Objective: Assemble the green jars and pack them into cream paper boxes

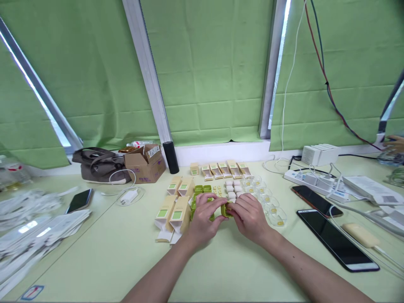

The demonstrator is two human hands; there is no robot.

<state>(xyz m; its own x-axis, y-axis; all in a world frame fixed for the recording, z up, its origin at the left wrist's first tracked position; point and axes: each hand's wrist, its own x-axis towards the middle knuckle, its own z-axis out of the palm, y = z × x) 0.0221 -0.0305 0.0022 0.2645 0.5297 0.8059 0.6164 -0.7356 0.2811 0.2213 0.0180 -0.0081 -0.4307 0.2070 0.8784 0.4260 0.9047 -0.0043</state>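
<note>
Between my two hands, a small green square box [225, 209] is held just above the table. My left hand [205, 219] pinches its left side with thumb and fingertips. On the other side, the fingers of my right hand [249, 216] grip it and partly cover its top. More green boxes [203, 189] stand in rows behind and under my left hand. Tiny yellow pieces [217, 190] and white rounded pieces [232, 189] lie just beyond my hands. Clear plastic cases [271, 208] with yellow spots are right of my right hand. Open cream cartons [179, 212] lie to the left.
More cream cartons [225, 170] line the back. A cardboard box [147, 164], black cylinder [171, 157] and grey bag [101, 165] stand back left. Phones [336, 240], a power strip [315, 184] and cables occupy the right; white strips [41, 235] lie left. Another person's hand [394, 144] shows far right.
</note>
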